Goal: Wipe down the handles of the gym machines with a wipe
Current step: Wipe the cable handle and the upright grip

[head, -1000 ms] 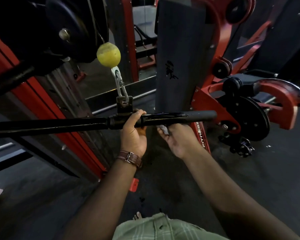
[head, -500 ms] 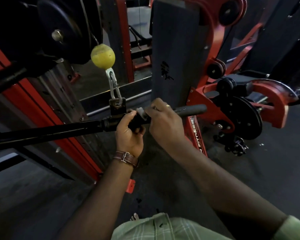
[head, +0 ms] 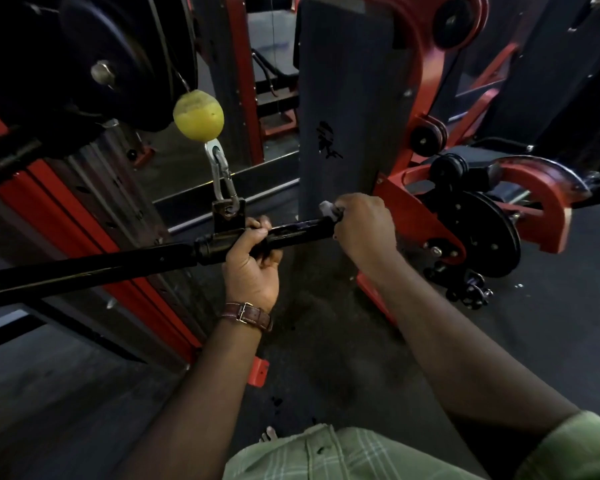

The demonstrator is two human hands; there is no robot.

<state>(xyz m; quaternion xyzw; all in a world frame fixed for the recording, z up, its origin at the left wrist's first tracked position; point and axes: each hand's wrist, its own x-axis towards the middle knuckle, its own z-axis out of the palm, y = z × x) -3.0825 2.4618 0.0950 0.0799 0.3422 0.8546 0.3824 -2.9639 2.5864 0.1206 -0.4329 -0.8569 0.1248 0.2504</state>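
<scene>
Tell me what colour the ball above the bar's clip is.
Yellow-green ball, clearest in the head view.

The long black metal bar looks glossy and worn. A shiny silver steel carabiner hangs below the dull, scuffed yellow rubber ball. The brown leather wrist strap is creased.

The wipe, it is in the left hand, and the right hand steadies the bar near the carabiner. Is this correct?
No, the hands are swapped. In the head view the right hand holds the wipe on the bar, and the left hand steadies the bar near the carabiner.
</scene>
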